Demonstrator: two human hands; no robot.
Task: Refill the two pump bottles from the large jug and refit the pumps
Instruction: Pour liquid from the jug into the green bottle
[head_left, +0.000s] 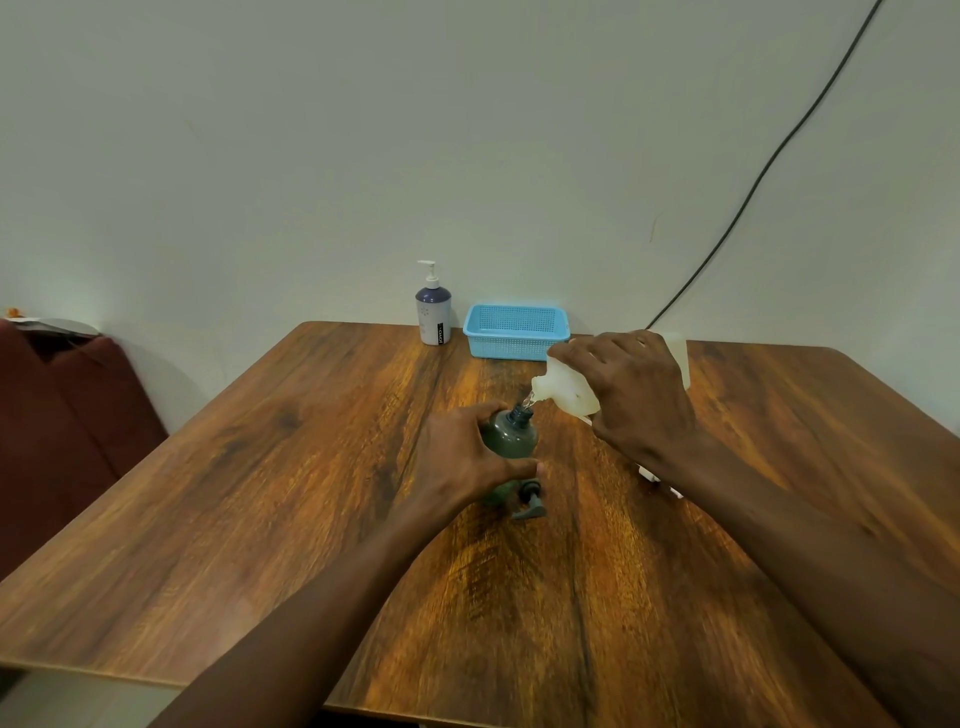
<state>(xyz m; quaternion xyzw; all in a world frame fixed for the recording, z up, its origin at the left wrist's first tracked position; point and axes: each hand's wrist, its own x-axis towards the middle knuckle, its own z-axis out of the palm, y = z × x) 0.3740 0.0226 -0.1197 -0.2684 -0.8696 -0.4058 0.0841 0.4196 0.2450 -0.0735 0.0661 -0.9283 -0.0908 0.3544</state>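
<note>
While left hand (457, 457) grips green bottle (509, 436), right hand (634, 395) apparently clasps tilted jug (566, 389).

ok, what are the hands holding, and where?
Left hand grips the green bottle by its body. Right hand holds the tilted jug around its middle.

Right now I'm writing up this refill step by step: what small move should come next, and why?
Probably keep the jug tilted and the pour steady. Its spout sits just above the green bottle's open neck with a thin stream falling in, the left hand braces the bottle, and the right hand grips the jug. The dark pump lies on the table, not yet refitted.
</note>
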